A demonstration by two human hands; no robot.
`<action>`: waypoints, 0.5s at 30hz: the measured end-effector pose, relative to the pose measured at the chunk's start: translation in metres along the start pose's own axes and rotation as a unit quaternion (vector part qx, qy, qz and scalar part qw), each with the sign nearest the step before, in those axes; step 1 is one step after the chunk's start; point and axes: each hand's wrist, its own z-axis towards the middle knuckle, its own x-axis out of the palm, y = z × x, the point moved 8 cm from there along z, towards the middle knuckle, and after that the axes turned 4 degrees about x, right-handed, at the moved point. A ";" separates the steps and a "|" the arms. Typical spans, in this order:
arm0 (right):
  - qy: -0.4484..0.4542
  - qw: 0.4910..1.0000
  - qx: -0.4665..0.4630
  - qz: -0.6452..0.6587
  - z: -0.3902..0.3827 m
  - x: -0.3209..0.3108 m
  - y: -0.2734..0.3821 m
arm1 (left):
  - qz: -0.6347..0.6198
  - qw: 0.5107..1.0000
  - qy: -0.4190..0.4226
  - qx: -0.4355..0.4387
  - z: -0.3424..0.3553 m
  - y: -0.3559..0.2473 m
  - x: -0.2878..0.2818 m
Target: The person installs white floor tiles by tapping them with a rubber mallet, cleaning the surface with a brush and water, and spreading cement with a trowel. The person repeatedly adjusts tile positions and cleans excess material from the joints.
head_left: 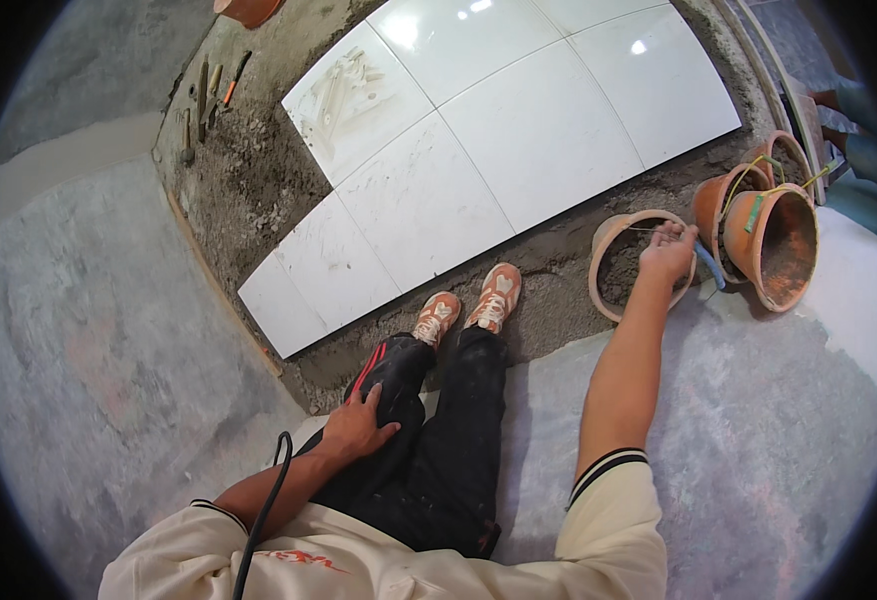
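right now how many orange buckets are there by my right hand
3 for sure: one bucket under the right hand, one tipped bucket beside it, one upright bucket behind. A fourth rim may be partly hidden.

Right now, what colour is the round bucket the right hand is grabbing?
The round plastic bucket is orange, with grey mortar inside; the head view shows it.

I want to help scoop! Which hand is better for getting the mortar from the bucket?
Probably the right hand: it is already at the rim of the orange bucket holding mortar. The left hand rests on the thigh, far away.

Bright daylight, tile (518, 130) glare, fisheye vignette
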 end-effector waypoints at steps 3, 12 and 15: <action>-0.104 0.990 -0.030 0.095 -0.023 -0.026 0.020 | -0.001 0.999 0.002 0.039 0.006 -0.008 -0.004; -0.175 0.944 0.015 0.279 -0.064 -0.132 0.001 | -0.031 0.990 -0.057 0.128 0.020 0.040 -0.003; -0.140 0.968 0.050 0.204 -0.073 -0.171 0.009 | -0.076 0.980 -0.079 0.169 0.035 0.080 -0.001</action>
